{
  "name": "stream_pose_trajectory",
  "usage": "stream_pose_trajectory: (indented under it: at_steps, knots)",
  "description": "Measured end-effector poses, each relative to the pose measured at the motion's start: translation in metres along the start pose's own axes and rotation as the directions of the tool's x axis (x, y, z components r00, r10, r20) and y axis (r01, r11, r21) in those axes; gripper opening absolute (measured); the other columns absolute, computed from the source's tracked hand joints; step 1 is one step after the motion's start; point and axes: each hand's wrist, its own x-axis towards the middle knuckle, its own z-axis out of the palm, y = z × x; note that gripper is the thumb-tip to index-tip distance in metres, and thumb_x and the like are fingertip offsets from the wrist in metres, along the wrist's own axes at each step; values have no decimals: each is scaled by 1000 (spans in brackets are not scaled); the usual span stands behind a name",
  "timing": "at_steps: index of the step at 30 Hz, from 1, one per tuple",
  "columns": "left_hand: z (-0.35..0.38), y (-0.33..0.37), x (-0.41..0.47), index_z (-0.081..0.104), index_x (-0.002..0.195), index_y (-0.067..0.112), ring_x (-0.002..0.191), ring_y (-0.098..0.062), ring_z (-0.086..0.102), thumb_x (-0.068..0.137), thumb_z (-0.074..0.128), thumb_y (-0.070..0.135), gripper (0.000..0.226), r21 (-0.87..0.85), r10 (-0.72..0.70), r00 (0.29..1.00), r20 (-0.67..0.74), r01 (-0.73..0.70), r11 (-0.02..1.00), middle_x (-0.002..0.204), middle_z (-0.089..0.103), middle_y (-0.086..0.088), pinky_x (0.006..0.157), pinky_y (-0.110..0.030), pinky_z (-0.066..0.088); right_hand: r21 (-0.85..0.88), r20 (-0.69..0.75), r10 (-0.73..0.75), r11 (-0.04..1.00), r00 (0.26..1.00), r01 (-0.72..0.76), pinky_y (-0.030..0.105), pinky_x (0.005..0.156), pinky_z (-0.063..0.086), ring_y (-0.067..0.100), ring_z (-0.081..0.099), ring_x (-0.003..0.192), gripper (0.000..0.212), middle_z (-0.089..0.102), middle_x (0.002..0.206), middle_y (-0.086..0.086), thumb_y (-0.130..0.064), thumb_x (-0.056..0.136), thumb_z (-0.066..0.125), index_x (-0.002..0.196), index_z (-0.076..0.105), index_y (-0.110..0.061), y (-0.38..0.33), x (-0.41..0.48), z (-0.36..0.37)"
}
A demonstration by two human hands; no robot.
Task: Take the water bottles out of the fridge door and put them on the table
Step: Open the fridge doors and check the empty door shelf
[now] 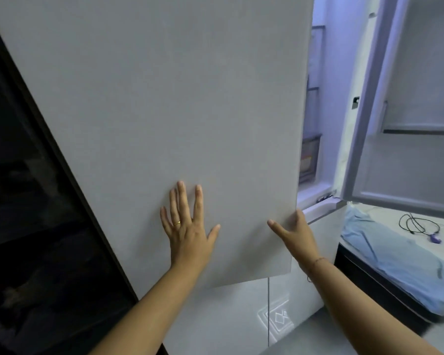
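Fridge door [164, 111], plain pale grey and matte, is standing ajar, filling the view beside the lit interior [315, 119]. The left hand [187, 226] is pressing flat on its face, fingers spread, while the right hand [295, 231] is gripping its right edge.

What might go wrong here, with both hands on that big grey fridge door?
The right hand has its fingers wrapped round the edge of the left door; if it swings shut, they might get pinched. The left hand lies flat on that door, giving no grip to stop it. The right door stands wide open beside the person, who might bump it when turning.
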Motion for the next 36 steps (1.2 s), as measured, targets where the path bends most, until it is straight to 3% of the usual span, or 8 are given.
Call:
stream_pose_trajectory:
  at_steps: [10,23,29,36]
  knots:
    - [41,2,25,-3,154,23,148,-27,-15,65,83,41,125,212,-100,993,-63,111,971,160,-22,-8,115,-62,13,-25,124,-15,1000,992,18,31,82,46,17,60,99,49,63,108,-2,-27,77,76,117,51,-15,13,87,24]
    - [58,2,35,-7,153,21,149,-31,-11,69,78,47,122,349,-125,986,-107,155,924,160,-21,-10,116,-61,8,-81,179,-82,992,980,98,31,75,46,17,62,91,43,67,99,-4,-37,73,78,106,56,-21,21,125,34]
    - [63,6,43,-6,153,20,149,-32,-9,70,77,47,121,373,-198,976,-91,218,902,159,-25,-10,117,-61,8,-37,227,-33,998,973,43,35,82,50,21,63,95,40,68,98,-2,-32,72,79,104,57,-19,17,142,44]
    - [66,7,44,-10,153,19,147,-31,-17,73,74,49,120,419,-222,973,-71,231,878,158,-26,-11,118,-59,5,-77,245,-61,994,968,82,31,76,44,21,61,96,47,67,104,-2,-38,76,75,113,53,-19,21,145,45]
